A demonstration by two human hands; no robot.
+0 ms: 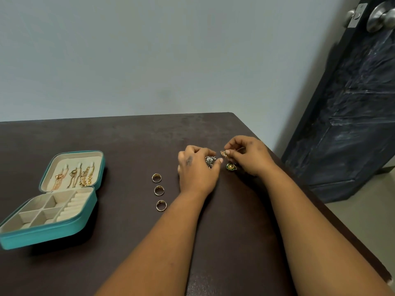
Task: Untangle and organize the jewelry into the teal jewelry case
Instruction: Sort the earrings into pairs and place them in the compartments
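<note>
Dark brown table [106, 142] fills the lower part of the view, a pale grey-blue wall [149, 50] behind it and a dark door [352, 124] with a silver knob [382, 17] off to the right. On the left sits the teal jewelry case [53, 233], lid thrown open and standing up at the back. Its lining is cream; gold and rose-gold chains [74, 176] hang in the lid, and the base shows four square compartments [40, 212] beside a strip of ring rolls [72, 202].

Centre table, three gold rings [159, 190] lie in a neat line running toward the camera, each apart from the next, well away from the case.

Just past them, both hands are working close together. The left hand [196, 169] is curled round a silver tangle [210, 161] of chain or small pieces, thumb and fingers closed on it; too bunched to tell what it contains. The right hand [250, 157] pinches a small gold fan-shaped piece [223, 153] between fingertips and thumb, lifted just above the table. Below that hand, resting on the table, is a green and gold piece [230, 167] of similar shape, just beside the silver tangle. Whether a thread links the pinched piece to the tangle cannot be told.
</note>
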